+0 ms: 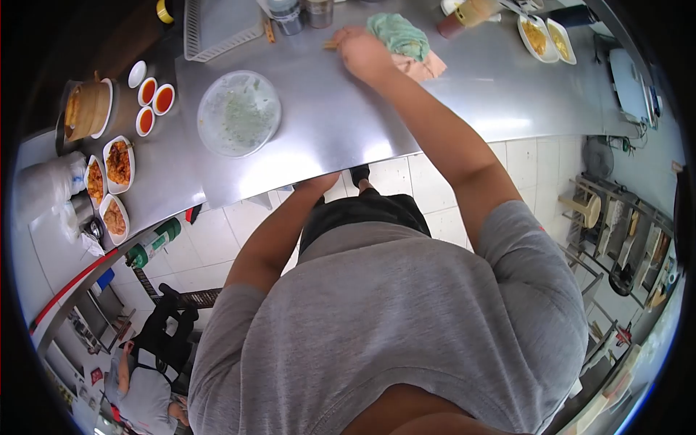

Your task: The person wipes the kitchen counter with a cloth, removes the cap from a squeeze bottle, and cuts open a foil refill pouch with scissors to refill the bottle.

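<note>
My right hand [365,56] reaches to the far part of the steel counter, its fingers closed around a short tan stick-like piece [330,45] that pokes out on the left. Just right of that hand lies a crumpled green cloth [400,36], with a pinkish cloth [425,67] partly beneath it. My left hand [321,183] is low at the counter's near edge; its fingers are hidden under the rim. Nearest to it on the counter is a round translucent bowl [240,114] with greenish residue inside.
Small white dishes of red sauce [164,98], dishes of fried food [118,164] and a bamboo steamer [88,109] stand at left. A white basket [217,29] and jars [286,16] are at the back. More food dishes [535,38] sit at right. Another person [145,391] is at lower left.
</note>
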Demonstrator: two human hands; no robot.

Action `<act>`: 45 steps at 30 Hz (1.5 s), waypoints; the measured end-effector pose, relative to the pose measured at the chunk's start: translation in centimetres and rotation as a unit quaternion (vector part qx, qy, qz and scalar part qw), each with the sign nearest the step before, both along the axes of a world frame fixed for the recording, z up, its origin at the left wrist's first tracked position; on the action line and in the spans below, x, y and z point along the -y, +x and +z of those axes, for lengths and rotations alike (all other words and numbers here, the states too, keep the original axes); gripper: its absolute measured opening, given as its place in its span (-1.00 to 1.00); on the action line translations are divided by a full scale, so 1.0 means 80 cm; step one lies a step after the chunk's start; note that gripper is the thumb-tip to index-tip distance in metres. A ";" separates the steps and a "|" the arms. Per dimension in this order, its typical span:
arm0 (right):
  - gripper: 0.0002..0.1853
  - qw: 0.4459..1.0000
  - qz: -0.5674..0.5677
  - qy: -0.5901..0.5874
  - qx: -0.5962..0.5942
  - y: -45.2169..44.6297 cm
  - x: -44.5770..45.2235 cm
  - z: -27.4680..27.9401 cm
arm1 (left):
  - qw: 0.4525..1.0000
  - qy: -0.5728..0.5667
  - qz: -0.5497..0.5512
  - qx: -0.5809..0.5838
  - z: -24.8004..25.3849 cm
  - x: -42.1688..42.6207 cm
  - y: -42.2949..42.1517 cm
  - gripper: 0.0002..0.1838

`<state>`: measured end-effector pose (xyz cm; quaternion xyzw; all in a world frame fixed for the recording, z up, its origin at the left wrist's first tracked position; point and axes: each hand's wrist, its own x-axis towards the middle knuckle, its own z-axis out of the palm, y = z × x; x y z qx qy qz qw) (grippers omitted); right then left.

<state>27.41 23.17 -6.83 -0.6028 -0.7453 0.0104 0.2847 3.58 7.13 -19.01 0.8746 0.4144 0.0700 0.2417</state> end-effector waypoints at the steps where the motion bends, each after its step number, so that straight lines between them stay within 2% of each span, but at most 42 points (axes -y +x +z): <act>1: -0.63 0.996 0.000 -0.055 -0.070 -0.014 0.041 0.031 | 1.000 -0.011 -0.020 -0.013 0.003 0.001 -0.001 -0.59; 3: -0.63 0.962 -0.012 -0.160 -0.222 -0.032 0.134 0.079 | 0.997 -0.034 -0.064 -0.036 0.013 0.005 0.006 -0.55; 4: -0.63 0.931 -0.020 -0.204 -0.302 -0.028 0.180 0.100 | 0.993 0.040 -0.092 -0.062 0.022 0.007 0.020 -0.54; 6: -0.59 0.873 -0.084 -0.324 -0.355 -0.012 0.271 0.109 | 0.965 0.192 -0.141 -0.106 0.042 0.014 0.048 -0.50; 7: -0.60 0.808 -0.126 -0.379 -0.433 0.003 0.315 0.098 | 0.975 0.138 -0.151 -0.082 0.050 0.025 0.066 -0.47; 8: -0.60 0.731 -0.164 -0.427 -0.506 0.019 0.358 0.083 | 0.967 0.077 -0.199 -0.143 0.071 0.030 0.100 -0.46; 10: -0.69 0.608 -0.298 -0.435 -0.593 0.050 0.427 0.071 | 0.967 0.060 -0.244 -0.038 0.045 0.055 0.153 -0.45; 12: -0.78 0.510 -0.245 -0.587 -0.580 0.095 0.488 0.062 | 0.963 0.108 -0.241 0.059 0.039 0.057 0.220 -0.54; 14: -0.78 0.461 -0.181 -0.701 -0.513 0.121 0.517 0.076 | 0.971 0.069 -0.203 0.105 0.042 0.059 0.287 -0.56; 15: -0.79 0.458 -0.168 -0.737 -0.467 0.135 0.524 0.079 | 0.980 0.001 -0.166 0.110 0.046 0.060 0.315 -0.57; 18: -0.75 0.501 -0.298 -0.621 -0.524 0.177 0.556 0.035 | 0.974 -0.201 -0.062 0.082 0.052 0.065 0.356 -0.60; 19: -0.77 0.564 -0.326 -0.563 -0.509 0.181 0.549 0.025 | 0.966 -0.243 -0.040 0.082 0.053 0.066 0.361 -0.61; 20: -0.82 0.595 -0.347 -0.516 -0.509 0.187 0.540 0.016 | 0.957 -0.276 -0.024 0.086 0.054 0.067 0.363 -0.62; 22: -0.85 0.617 -0.353 -0.436 -0.552 0.195 0.522 -0.017 | 0.941 -0.325 -0.002 0.095 0.056 0.067 0.365 -0.64; 28: -0.85 0.618 -0.370 -0.364 -0.591 0.182 0.448 -0.057 | 0.917 -0.385 0.025 0.102 0.061 0.069 0.342 -0.68; 32: -0.86 0.618 -0.347 -0.358 -0.608 0.183 0.422 -0.072 | 0.942 -0.299 -0.012 0.150 0.059 0.072 0.328 -0.70; 33: -0.79 0.613 -0.308 -0.376 -0.623 0.191 0.426 -0.088 | 0.941 -0.312 0.000 0.133 0.068 0.068 0.327 -0.69; 36: -0.64 0.598 -0.325 -0.430 -0.593 0.199 0.438 -0.079 | 0.978 -0.119 -0.162 -0.064 0.033 0.081 0.312 -0.62; 37: -0.58 0.598 -0.340 -0.446 -0.573 0.208 0.452 -0.089 | 0.965 -0.203 -0.147 -0.069 0.074 0.082 0.300 -0.51; 38: -0.52 0.596 -0.351 -0.463 -0.554 0.217 0.474 -0.106 | 0.976 -0.119 -0.172 0.059 0.087 0.095 0.276 -0.40; 39: -0.55 0.595 -0.362 -0.466 -0.546 0.223 0.494 -0.114 | 0.964 -0.130 -0.187 0.138 0.117 0.098 0.259 -0.42; 40: -0.60 0.586 -0.387 -0.467 -0.537 0.234 0.523 -0.146 | 0.919 -0.275 -0.251 0.129 0.171 0.082 0.240 -0.55; 41: -0.63 0.568 -0.395 -0.490 -0.531 0.242 0.545 -0.162 | 0.880 -0.338 -0.310 0.127 0.214 0.055 0.231 -0.70; 43: -0.66 0.523 -0.425 -0.526 -0.519 0.234 0.562 -0.157 | 0.936 -0.253 -0.107 0.219 0.261 0.013 0.206 -0.79; 44: -0.66 0.505 -0.437 -0.539 -0.513 0.228 0.568 -0.157 | 0.943 -0.086 -0.028 0.321 0.242 -0.023 0.197 -0.81; 45: -0.66 0.499 -0.430 -0.546 -0.517 0.222 0.567 -0.155 | 0.977 -0.071 0.135 0.151 0.264 -0.066 0.190 -0.83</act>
